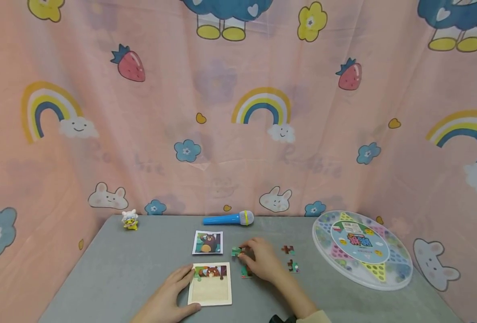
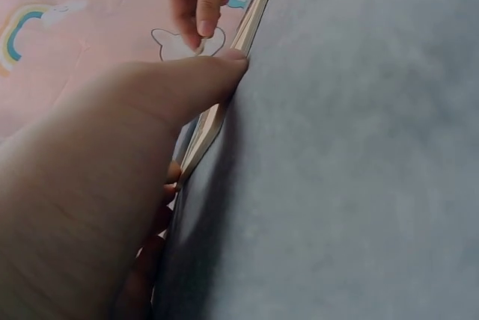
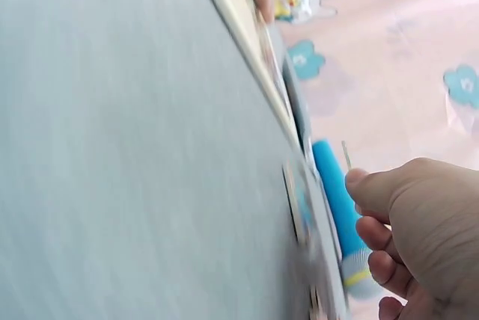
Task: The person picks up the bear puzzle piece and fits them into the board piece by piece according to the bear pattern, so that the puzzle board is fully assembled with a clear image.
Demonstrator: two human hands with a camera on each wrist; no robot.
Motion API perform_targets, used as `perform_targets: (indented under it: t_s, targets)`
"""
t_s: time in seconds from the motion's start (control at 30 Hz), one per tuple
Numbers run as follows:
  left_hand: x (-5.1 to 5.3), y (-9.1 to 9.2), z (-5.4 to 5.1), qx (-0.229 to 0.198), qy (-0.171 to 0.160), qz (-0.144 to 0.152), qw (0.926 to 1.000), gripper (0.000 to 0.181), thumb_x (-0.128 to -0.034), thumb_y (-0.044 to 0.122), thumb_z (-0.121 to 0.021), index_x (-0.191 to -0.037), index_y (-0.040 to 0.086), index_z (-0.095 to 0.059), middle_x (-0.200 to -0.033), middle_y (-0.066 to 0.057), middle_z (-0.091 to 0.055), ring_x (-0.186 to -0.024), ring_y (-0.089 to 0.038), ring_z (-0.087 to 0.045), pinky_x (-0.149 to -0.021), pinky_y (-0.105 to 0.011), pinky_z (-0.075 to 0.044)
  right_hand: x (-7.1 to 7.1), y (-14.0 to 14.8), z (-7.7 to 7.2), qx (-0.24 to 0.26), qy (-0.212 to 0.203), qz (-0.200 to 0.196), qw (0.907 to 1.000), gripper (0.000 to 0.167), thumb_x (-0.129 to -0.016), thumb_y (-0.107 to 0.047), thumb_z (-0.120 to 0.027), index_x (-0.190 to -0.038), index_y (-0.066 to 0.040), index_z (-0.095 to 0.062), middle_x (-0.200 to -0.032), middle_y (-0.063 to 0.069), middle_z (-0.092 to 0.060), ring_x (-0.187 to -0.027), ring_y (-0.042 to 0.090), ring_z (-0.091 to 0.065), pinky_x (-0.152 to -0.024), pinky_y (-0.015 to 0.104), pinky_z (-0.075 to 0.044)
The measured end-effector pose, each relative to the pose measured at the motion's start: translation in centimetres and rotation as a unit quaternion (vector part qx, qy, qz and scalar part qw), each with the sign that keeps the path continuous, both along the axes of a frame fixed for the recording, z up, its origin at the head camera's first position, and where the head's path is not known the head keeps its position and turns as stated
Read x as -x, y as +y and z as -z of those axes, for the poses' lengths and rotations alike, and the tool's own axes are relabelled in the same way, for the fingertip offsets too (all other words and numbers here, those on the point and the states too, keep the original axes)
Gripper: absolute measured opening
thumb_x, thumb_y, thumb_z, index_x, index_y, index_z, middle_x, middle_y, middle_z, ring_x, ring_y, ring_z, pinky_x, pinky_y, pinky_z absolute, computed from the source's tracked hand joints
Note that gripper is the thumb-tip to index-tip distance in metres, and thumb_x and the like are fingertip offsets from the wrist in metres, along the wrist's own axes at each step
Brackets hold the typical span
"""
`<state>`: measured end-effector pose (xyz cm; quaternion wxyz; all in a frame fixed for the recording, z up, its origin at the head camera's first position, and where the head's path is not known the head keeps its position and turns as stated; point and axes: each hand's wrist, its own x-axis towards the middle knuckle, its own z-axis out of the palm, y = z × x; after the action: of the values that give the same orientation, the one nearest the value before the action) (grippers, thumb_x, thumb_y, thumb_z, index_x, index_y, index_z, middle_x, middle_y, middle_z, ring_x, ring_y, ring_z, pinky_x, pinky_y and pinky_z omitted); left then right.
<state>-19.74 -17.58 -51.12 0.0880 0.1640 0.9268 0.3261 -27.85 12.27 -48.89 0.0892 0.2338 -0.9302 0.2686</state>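
Note:
A shallow wooden jigsaw tray (image 1: 210, 296) lies on the grey table, its top row filled with pieces showing a bear's head (image 1: 213, 272). My left hand (image 1: 169, 292) grips the tray at its left side, thumb by the near corner and fingers along the upper left edge. Right of the tray, my right hand (image 1: 264, 261) pinches a green and brown jigsaw piece (image 1: 236, 252) between thumb and fingers. Edge-on, that piece (image 3: 346, 154) looks like a thin sliver above the thumb in the right wrist view. Another loose piece (image 1: 246, 272) lies beneath this hand.
Two loose pieces, one brown (image 1: 288, 249) and one green-brown (image 1: 293, 266), lie right of my right hand. A bear picture card (image 1: 208, 242) is behind the tray. Farther back are a blue toy microphone (image 1: 224, 219) and a small figurine (image 1: 130, 220). A round game board (image 1: 359, 242) sits at right.

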Motion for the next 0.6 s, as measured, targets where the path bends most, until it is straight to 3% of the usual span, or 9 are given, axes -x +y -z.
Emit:
perform_targets:
  t_s: [0.23, 0.47, 0.6]
  targets:
    - [0.2, -0.6, 0.1, 0.0, 0.004, 0.023, 0.9997, 0.096, -0.0885, 0.056, -0.081, -0.155, -0.005, -0.049, -0.164, -0.023, -0.041, -0.15, -0.05, -0.037, -0.114, -0.074, -0.037, -1.6, -2.6, -1.1, 0.022, -0.04, -0.049, 0.9977, 0.022, -0.1, -0.023, -0.076, -0.117, -0.011, -0.075, -0.101, -0.003, -0.065, -0.099, 0.018, -0.056, -0.086, 0.04, -0.047]
    - [0.2, -0.5, 0.0, 0.001, 0.014, 0.028, 0.9995, 0.096, -0.0894, 0.059, -0.079, -0.154, -0.006, -0.05, -0.164, -0.023, -0.042, -0.149, -0.05, -0.039, -0.114, -0.073, -0.038, -2.7, -4.6, -1.6, 0.012, -0.054, -0.068, 0.9961, 0.021, -0.1, -0.028, -0.076, -0.117, -0.014, -0.076, -0.102, -0.005, -0.065, -0.098, 0.013, -0.056, -0.089, 0.042, -0.046]
    - [0.2, -0.4, 0.1, 0.0, 0.022, 0.03, 0.9993, 0.096, -0.0895, 0.059, -0.079, -0.153, -0.006, -0.051, -0.164, -0.023, -0.043, -0.149, -0.049, -0.04, -0.114, -0.073, -0.038, -3.2, -5.6, -1.6, 0.007, -0.054, -0.071, 0.996, 0.021, -0.099, -0.029, -0.077, -0.115, -0.015, -0.077, -0.099, -0.006, -0.065, -0.093, 0.008, -0.054, -0.086, 0.036, -0.045]
